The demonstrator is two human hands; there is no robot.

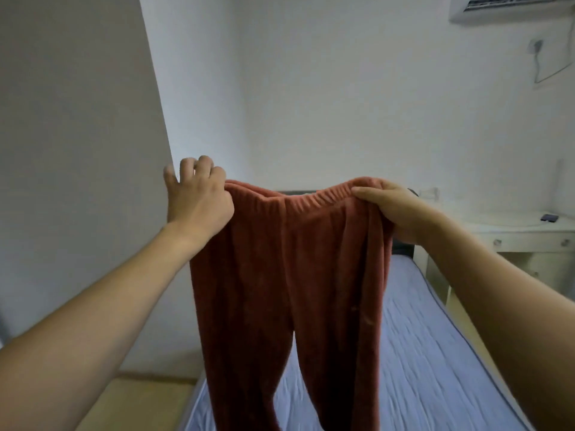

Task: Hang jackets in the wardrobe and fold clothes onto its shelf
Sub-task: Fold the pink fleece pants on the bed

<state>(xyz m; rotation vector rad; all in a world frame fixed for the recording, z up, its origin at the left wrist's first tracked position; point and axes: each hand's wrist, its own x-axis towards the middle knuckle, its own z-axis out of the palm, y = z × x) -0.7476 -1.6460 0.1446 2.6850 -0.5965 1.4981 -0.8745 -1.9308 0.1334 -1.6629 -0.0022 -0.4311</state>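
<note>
A pair of rust-red fleece trousers (289, 275) hangs in front of me, held up by its elastic waistband, with both legs dangling over the bed. My left hand (199, 200) grips the waistband's left end, fingers curled. My right hand (395, 209) pinches the right end, thumb lying along the top of the band. The trouser cuffs drop out of view at the bottom. No wardrobe, shelf or jacket shows here.
A bed with a pale blue sheet (420, 353) lies below the trousers. A white dressing table (525, 234) with drawers stands at the right, a small dark object on top. White walls surround; an air conditioner (513, 4) is mounted top right.
</note>
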